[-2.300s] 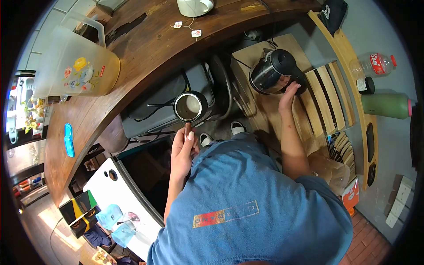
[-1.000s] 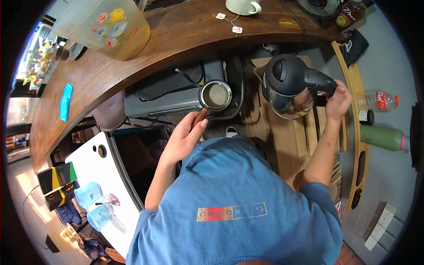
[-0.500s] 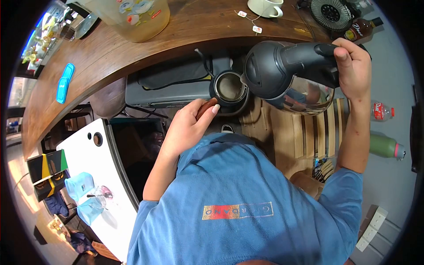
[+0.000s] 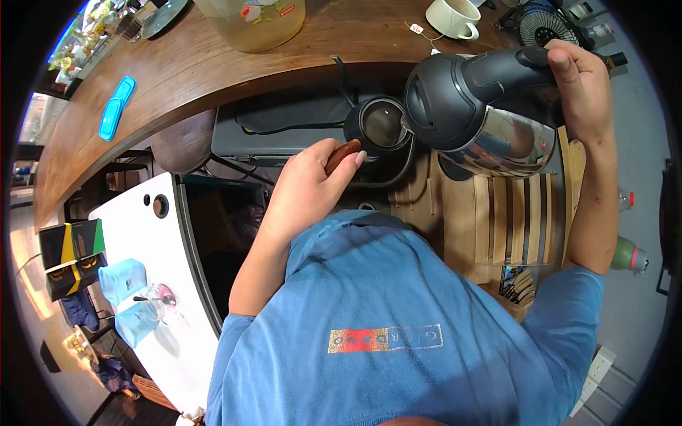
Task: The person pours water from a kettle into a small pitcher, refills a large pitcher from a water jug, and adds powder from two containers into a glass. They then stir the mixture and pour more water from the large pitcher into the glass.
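My right hand (image 4: 584, 92) is wrapped around the black handle of an electric kettle (image 4: 518, 142), which has a shiny metal body and a black lid. The kettle is tilted, its spout at the right rim of a small dark pot (image 4: 383, 124). Below the table edge, my left hand (image 4: 312, 174) grips the pot's brown wooden handle (image 4: 342, 157), thumb along it. The pot's open top shows a greyish inside; I cannot make out how much liquid is in it or whether a stream is falling.
A wooden table (image 4: 234, 67) curves across the top, bearing a white cup (image 4: 446, 20) with tea-bag tags, a plastic container (image 4: 259, 32) and a blue lid-like piece (image 4: 117, 108). A black fan (image 4: 545, 30) stands at right. Left is a white cabinet (image 4: 138, 213); a slatted wooden seat (image 4: 501, 220) lies below the kettle.
The camera view has turned slightly, shifting the kettle, pot and both hands up and right in the picture. Both holds are kept, and the spout stays at the pot's rim.
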A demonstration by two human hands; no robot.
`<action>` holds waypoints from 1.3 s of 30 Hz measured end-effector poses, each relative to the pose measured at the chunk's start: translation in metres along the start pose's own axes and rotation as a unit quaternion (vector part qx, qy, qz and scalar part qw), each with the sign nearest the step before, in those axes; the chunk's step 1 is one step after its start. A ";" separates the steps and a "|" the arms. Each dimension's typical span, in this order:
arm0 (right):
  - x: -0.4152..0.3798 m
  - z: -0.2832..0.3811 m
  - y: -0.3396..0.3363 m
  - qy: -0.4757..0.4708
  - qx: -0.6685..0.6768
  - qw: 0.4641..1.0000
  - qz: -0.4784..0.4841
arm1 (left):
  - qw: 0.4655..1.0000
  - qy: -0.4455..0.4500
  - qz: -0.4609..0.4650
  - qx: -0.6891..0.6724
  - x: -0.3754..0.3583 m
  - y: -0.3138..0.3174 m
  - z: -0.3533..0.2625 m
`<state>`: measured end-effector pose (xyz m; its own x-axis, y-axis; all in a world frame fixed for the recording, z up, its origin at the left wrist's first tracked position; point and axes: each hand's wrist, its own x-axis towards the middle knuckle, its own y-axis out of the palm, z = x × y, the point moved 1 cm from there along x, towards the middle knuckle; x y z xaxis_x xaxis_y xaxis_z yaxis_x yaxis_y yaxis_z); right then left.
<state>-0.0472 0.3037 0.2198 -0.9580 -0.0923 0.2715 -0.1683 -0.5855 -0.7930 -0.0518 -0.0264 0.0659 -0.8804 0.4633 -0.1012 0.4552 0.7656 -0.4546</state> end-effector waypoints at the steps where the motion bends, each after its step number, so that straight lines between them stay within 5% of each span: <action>1: 0.002 0.001 -0.002 -0.001 -0.001 1.000 0.000 | 1.000 0.007 -0.004 -0.002 0.000 0.000 -0.001; 39: 0.009 0.016 -0.024 0.003 -0.085 0.996 0.005 | 0.998 0.018 0.048 -0.033 0.013 -0.008 -0.007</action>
<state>-0.0482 0.3044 0.2501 -0.9612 -0.0928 0.2597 -0.1945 -0.4394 -0.8770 -0.0665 -0.0236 0.0747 -0.8279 0.5500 -0.1097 0.5455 0.7442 -0.3855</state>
